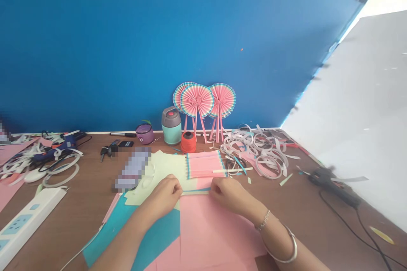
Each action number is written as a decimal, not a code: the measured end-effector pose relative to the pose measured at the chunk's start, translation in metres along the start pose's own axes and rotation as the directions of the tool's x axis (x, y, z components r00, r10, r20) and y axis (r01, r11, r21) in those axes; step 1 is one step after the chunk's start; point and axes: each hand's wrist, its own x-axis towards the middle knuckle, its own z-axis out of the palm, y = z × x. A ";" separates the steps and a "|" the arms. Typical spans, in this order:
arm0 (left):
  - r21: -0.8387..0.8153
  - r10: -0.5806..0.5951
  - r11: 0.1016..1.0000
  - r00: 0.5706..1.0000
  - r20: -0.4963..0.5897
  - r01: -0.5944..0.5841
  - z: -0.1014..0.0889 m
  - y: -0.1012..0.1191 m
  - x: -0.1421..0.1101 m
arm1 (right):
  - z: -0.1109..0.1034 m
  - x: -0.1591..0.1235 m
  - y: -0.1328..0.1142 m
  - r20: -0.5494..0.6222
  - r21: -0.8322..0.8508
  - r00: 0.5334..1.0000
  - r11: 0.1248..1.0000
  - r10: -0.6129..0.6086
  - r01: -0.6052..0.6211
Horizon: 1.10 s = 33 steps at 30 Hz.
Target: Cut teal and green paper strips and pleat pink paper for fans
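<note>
A pink paper sheet [216, 228] lies in front of me, its far edge banded with blue and pale yellow. My left hand [168, 192] is closed on the left end of that edge, fingertips pinched together. At the right end my right hand [227, 192] is curled shut on the same sheet, hiding its corner. Just beyond sits a pleated pink paper piece [205, 164] with blue-trimmed sides. Pale green paper [168, 163] and turquoise paper [162, 233] lie under and beside my left arm.
Pink round fans [197, 100] lean against the blue wall, behind a turquoise flask [171, 127] and a red pot [188, 142]. Curled paper strips [267, 152] heap at the right. A blurred phone [132, 169], keys [108, 150] and a power strip [28, 224] are at the left.
</note>
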 end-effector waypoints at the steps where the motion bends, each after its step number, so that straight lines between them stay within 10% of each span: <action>1: 0.004 -0.009 1.000 1.000 -0.002 0.009 0.001 0.000 0.001 | 0.001 0.001 0.001 0.012 0.023 1.000 1.000 0.007 -0.007; 33: 0.117 -0.067 0.991 0.998 0.000 0.067 0.005 0.004 0.009 | 0.010 0.016 0.015 0.045 0.242 0.999 0.970 -0.022 0.011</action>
